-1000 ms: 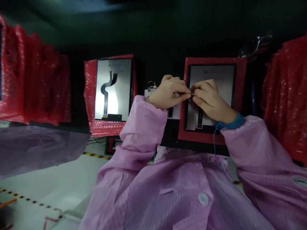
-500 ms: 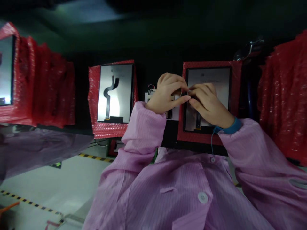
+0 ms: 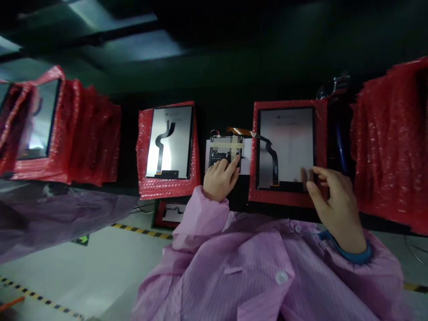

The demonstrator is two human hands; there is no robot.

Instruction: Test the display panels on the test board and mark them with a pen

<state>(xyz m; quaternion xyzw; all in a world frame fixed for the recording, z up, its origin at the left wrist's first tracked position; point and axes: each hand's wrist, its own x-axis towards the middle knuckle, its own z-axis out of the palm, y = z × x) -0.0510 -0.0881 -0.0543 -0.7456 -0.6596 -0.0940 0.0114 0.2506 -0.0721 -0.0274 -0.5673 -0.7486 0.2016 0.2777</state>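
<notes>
My left hand rests at the lower edge of a small circuit board, its index finger stretched onto the board and nothing held. Yellowish tape strips cross that board, which lies on a white base. An orange flex cable runs from it to the black ribbon cable of an LCD panel. The panel lies back side up on red bubble wrap. At the panel's lower right corner, my right hand hovers with thumb and fingers apart, empty; whether it touches the edge I cannot tell.
To the left, another LCD panel with a black ribbon lies on red bubble wrap. Stacks of red bubble-wrap bags stand at far left and far right. Another person's sleeve reaches in at left. A metallic object sits behind the panel.
My hands were together at the cable junction and have parted. The left moved down onto the circuit board, the right moved to the panel's lower right. The joined cables now show, and the view shifted.
</notes>
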